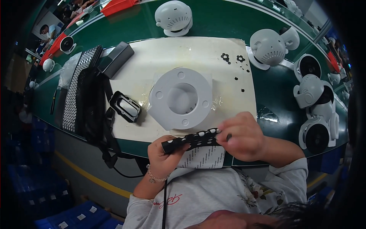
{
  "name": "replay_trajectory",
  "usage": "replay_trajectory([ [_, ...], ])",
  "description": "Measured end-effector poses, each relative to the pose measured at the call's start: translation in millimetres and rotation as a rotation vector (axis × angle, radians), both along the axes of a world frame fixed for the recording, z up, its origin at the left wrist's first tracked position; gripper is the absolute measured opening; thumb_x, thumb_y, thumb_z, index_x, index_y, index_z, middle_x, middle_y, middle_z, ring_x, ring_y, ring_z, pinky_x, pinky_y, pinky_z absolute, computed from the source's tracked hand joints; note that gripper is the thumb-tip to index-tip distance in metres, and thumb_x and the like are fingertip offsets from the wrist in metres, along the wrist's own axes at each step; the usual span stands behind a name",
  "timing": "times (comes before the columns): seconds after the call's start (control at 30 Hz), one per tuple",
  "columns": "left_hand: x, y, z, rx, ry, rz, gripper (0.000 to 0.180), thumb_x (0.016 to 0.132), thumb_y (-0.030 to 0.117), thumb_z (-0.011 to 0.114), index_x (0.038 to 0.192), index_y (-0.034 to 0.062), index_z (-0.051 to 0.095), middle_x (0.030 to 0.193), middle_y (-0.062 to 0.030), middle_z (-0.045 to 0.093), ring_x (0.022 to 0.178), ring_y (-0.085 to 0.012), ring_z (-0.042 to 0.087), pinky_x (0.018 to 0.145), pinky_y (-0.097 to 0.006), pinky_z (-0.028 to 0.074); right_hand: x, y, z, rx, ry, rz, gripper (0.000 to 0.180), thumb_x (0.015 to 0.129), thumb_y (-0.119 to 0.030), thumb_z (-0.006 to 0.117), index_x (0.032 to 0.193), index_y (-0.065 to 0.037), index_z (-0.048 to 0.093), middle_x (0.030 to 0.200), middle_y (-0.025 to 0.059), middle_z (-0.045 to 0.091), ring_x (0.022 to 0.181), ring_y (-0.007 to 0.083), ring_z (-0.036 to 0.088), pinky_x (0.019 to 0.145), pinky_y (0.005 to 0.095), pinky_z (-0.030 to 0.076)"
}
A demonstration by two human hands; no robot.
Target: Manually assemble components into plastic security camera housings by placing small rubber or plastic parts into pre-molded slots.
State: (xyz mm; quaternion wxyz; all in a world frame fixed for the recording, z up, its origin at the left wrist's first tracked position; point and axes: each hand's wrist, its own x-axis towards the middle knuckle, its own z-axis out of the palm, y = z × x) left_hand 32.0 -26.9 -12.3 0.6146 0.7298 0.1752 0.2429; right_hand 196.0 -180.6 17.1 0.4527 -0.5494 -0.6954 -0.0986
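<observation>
My left hand point(164, 152) is closed around the left end of a bent black die-cut sheet point(192, 140) with rows of white round spots. Its pale printed backing paper point(204, 157) hangs below, over the table's near edge. At the sheet's right end my right hand point(244, 137) has its fingers pinched together, with a small black piece showing at the fingertips. Whether that piece is still joined to the sheet is hard to see. Just beyond both hands stands a white ring-shaped fixture point(157, 108) with a round opening and small circular pads on its top.
A cream mat point(137, 76) covers the table's middle, with black flower-shaped cutouts point(225, 57) at its far right. On the left lie a black-framed part point(125, 107), a grey box point(116, 60) and a black strap bag point(91, 103). White camera housings point(267, 47) stand far and right.
</observation>
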Motion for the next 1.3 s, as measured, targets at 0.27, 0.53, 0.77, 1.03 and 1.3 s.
replay_trajectory([
  [0.27, -3.0, 2.2, -0.4, 0.023, -0.006, -0.046, 0.011, 0.066, -0.001, 0.069, 0.074, -0.001, 0.061, 0.063, -0.0058, 0.057, 0.053, -0.0102, 0.053, 0.049, -0.022, 0.04, 0.1, 4.3, 11.2, -0.339, 0.197, 0.416, 0.051, 0.065, 0.011, 0.062, 0.107, -0.011, 0.041, 0.084, 0.0106, 0.056, 0.067, 0.024, 0.057, 0.053, 0.0336, 0.042],
  [0.53, -2.3, 10.1, 2.0, 0.597, -0.389, -0.077, 0.025, 0.058, 0.005, 0.071, 0.082, 0.0065, 0.064, 0.105, -0.0115, 0.055, 0.079, -0.0199, 0.06, 0.061, -0.027, 0.048, 27.2, 63.9, 44.4, -0.004, 0.504, 0.069, 0.076, 0.075, 0.012, 0.052, 0.133, -0.014, 0.012, 0.102, 0.0094, 0.041, 0.082, 0.0138, 0.05, 0.071, 0.025, 0.045],
  [0.77, 0.5, 20.1, -17.3, 0.637, -0.291, -0.092, 0.03, 0.053, 0.0, 0.071, 0.082, 0.0031, 0.064, 0.13, -0.014, 0.039, 0.082, -0.0196, 0.059, 0.062, -0.028, 0.048, 37.2, 87.2, 63.6, -0.238, 0.655, 0.027, 0.075, 0.076, 0.007, 0.052, 0.135, -0.015, 0.011, 0.102, 0.01, 0.044, 0.081, 0.0132, 0.053, 0.073, 0.0252, 0.044],
  [1.03, 3.1, 21.2, -21.7, 0.567, -0.33, -0.071, 0.033, 0.047, 0.002, 0.067, 0.08, 0.0032, 0.064, 0.124, -0.012, 0.047, 0.076, -0.0198, 0.059, 0.064, -0.031, 0.048, 27.2, 79.2, 79.3, -0.354, -0.226, -0.125, 0.074, 0.074, 0.009, 0.056, 0.132, -0.009, 0.013, 0.102, 0.0147, 0.059, 0.087, 0.022, 0.059, 0.065, 0.0288, 0.046],
  [1.3, 4.1, 21.2, -21.2, 0.566, -0.332, -0.107, 0.032, 0.048, 0.002, 0.067, 0.08, 0.0026, 0.063, 0.126, -0.01, 0.045, 0.075, -0.0207, 0.059, 0.063, -0.03, 0.047, 9.6, 94.3, 72.3, -0.303, 0.273, 0.03, 0.065, 0.075, 0.009, 0.054, 0.128, -0.005, 0.019, 0.086, 0.0082, 0.054, 0.102, 0.0197, 0.05, 0.089, 0.0346, 0.037],
])
